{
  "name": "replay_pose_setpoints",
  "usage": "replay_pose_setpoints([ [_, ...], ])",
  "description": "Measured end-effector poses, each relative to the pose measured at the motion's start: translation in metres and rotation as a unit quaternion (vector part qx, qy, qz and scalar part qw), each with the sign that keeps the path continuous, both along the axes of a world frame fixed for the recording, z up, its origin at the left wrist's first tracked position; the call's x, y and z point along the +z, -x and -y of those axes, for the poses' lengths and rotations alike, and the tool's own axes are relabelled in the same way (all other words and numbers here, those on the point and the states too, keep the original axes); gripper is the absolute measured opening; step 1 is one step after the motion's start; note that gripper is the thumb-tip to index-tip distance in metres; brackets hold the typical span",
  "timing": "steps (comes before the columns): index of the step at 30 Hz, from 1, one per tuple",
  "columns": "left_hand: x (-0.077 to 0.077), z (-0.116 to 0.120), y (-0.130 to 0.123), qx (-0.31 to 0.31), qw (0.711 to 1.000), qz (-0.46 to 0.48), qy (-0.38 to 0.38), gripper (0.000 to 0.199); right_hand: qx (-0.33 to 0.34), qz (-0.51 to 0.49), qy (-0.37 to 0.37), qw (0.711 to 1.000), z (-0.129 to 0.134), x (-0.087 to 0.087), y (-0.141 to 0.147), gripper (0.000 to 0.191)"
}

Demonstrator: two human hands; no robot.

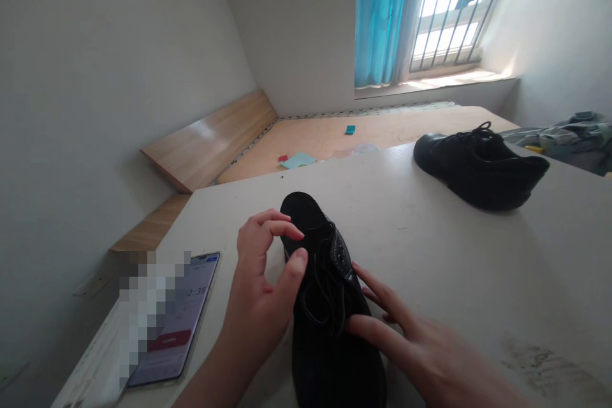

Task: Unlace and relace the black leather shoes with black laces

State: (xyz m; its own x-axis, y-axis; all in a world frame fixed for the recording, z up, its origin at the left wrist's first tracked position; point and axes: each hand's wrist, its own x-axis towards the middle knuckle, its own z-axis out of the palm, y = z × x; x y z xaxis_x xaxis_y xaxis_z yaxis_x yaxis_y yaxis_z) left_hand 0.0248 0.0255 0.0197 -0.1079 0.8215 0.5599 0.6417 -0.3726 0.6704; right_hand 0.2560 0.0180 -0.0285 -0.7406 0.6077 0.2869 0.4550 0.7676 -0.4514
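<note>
A black lace-up shoe lies on the white table, its toe toward me and its heel pointing away. Loose black laces loop over its tongue. My left hand is at the shoe's left side, thumb and index finger curved with a gap between them over the opening. On the right side, my right hand rests its fingers against the shoe, thumb near the laces and the other fingers along the eyelet flap, spread apart. A second black shoe, its lace tied in a bow, stands at the table's far right.
A phone lies at the table's left edge, partly covered by a pixelated patch. Beyond the table is a wooden surface with small coloured items. Grey clothing is heaped at the far right, below a barred window.
</note>
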Motion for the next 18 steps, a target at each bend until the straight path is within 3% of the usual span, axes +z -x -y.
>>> replay_pose_setpoints([
  [5,0.002,-0.002,0.005,0.026,0.996,0.013,-0.083,0.016,-0.036,0.055,0.068,0.996,-0.051,0.022,0.051,0.066],
  [10,0.0,-0.002,-0.003,0.023,0.984,-0.092,-0.151,0.018,-0.041,0.035,0.057,0.997,-0.128,0.025,0.133,0.066],
  [12,0.0,-0.002,-0.006,0.02,0.979,-0.128,-0.159,0.019,-0.034,0.018,0.052,0.998,-0.147,0.026,0.169,0.055],
  [15,0.001,-0.001,-0.007,0.016,0.974,-0.156,-0.162,0.02,-0.015,-0.013,0.041,0.999,-0.154,0.03,0.221,0.046],
  [18,0.001,-0.001,-0.003,0.02,0.97,-0.172,-0.17,0.02,0.022,-0.008,0.037,0.999,-0.142,0.033,0.271,0.054],
])
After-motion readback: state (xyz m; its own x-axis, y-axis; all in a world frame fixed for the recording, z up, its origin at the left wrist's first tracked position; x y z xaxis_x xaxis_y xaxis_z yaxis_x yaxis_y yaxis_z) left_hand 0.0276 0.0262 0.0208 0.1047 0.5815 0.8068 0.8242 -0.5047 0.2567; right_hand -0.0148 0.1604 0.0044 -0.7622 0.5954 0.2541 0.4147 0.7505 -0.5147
